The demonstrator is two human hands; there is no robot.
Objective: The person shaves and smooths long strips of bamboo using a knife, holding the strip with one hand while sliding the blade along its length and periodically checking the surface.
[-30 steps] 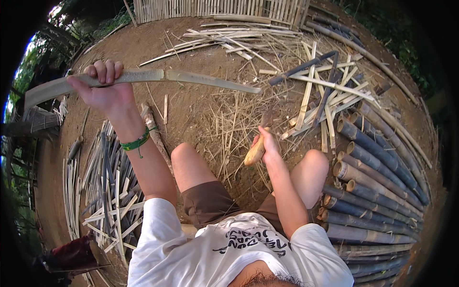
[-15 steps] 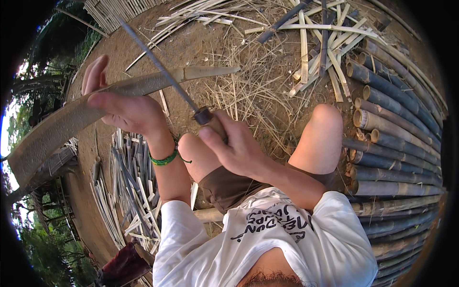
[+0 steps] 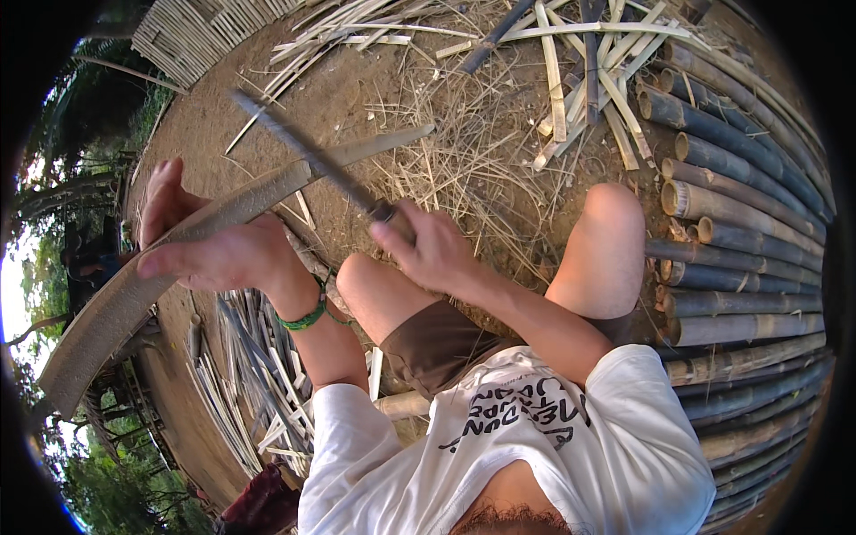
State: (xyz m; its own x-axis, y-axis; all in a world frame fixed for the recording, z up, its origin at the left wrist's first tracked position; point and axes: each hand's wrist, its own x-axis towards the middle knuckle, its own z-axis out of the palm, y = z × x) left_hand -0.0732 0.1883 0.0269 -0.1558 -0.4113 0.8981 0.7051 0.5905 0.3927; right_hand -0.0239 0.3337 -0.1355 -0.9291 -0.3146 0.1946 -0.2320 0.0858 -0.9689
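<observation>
My left hand [image 3: 227, 254] grips a long bamboo strip [image 3: 241, 203], thumb on its near side and fingers on the far side. The strip slants across, wide at the lower left and tapering toward the upper right. A green woven bracelet [image 3: 308, 308] circles that wrist. Wrapped round a short handle, my right hand [image 3: 435, 251] holds a long-bladed knife [image 3: 346, 181]. Its dark blade points to the upper left and crosses over the strip beyond my left hand; whether the edge touches it I cannot tell.
Stacked bamboo poles [image 3: 740, 330] line the right side. Split bamboo pieces [image 3: 557, 80] lie at the upper right, above thin shavings [image 3: 473, 160] on the dirt ground. More slats [image 3: 259, 374] sit left of my legs. A bamboo fence [image 3: 192, 36] stands at the far left.
The strip's wide end has shifted right and down with my left hand. The knife has moved slightly, its tip now lower. The whole view has turned a little.
</observation>
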